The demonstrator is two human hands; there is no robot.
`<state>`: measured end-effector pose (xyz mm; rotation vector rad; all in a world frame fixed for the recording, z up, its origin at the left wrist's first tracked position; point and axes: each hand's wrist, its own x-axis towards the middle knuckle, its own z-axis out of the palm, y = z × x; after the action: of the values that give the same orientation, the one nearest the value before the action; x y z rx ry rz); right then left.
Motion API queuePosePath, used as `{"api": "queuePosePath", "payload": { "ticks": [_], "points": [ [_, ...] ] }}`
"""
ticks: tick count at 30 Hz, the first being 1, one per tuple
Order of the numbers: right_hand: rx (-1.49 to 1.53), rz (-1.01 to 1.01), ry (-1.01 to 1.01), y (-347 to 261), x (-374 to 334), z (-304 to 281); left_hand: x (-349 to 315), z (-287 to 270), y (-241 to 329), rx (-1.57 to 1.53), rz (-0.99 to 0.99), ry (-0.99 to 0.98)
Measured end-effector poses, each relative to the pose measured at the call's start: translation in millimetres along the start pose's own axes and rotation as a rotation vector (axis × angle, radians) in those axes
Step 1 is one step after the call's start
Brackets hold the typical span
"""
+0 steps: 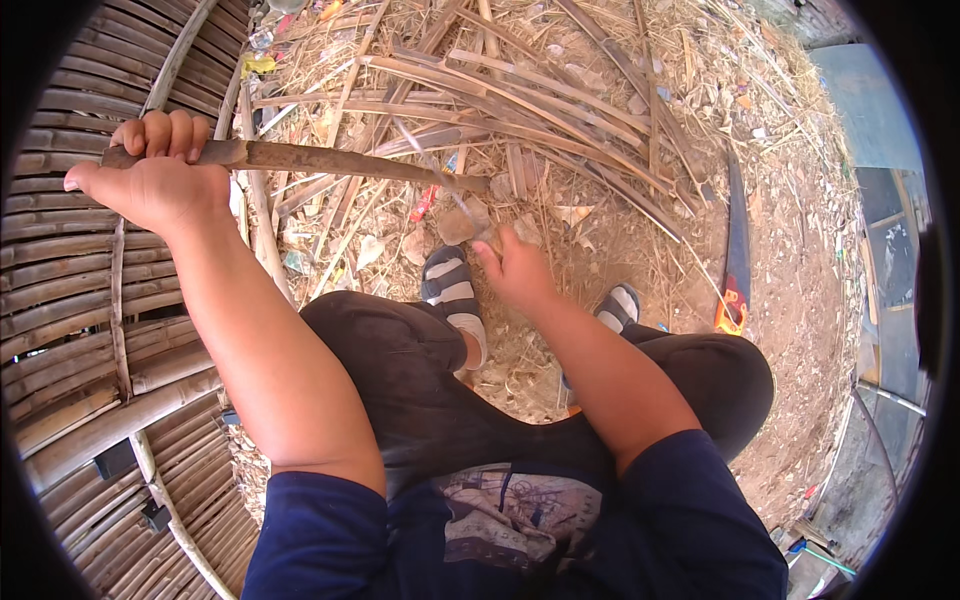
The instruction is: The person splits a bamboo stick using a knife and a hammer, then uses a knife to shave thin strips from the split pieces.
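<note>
At the left, my left hand [165, 170] is closed round one end of a long brown bamboo piece [330, 162]. The bamboo stretches to the right, nearly level, above the littered ground. My right hand [517, 268] is closed on the handle of a knife [435, 160] in front of my knees. Its long pale blade is smeared by motion and crosses the bamboo near the far end. Whether blade and bamboo touch, I cannot tell. My palm and fingers mostly hide the knife's handle.
Several split bamboo strips [520, 110] lie heaped on straw and chips ahead. A handsaw [736, 240] with an orange handle rests on the dirt at right. A bamboo slat wall [60, 250] rises close on the left. My sandalled feet [450, 285] are below the knife.
</note>
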<state>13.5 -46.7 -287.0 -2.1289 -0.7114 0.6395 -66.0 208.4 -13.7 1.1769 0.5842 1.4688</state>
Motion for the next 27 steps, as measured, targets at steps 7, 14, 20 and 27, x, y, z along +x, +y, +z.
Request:
{"api": "queuePosePath", "payload": {
  "ticks": [7,14,20,27],
  "points": [
    [-0.143,0.269,-0.073,34.9,8.7,-0.1,3.6,-1.9,-0.8,-0.013,0.004,-0.004],
    [0.078,-0.160,-0.069,-48.2,3.9,-28.4,-2.5,2.0,0.1,-0.030,0.007,-0.034],
    [-0.192,0.173,0.082,84.1,-15.0,29.0,2.4,0.9,-4.8,-0.025,-0.024,0.019],
    [0.421,0.630,-0.271,21.0,3.1,-19.7,3.8,-5.9,6.2,-0.009,-0.005,0.009]
  ]
}}
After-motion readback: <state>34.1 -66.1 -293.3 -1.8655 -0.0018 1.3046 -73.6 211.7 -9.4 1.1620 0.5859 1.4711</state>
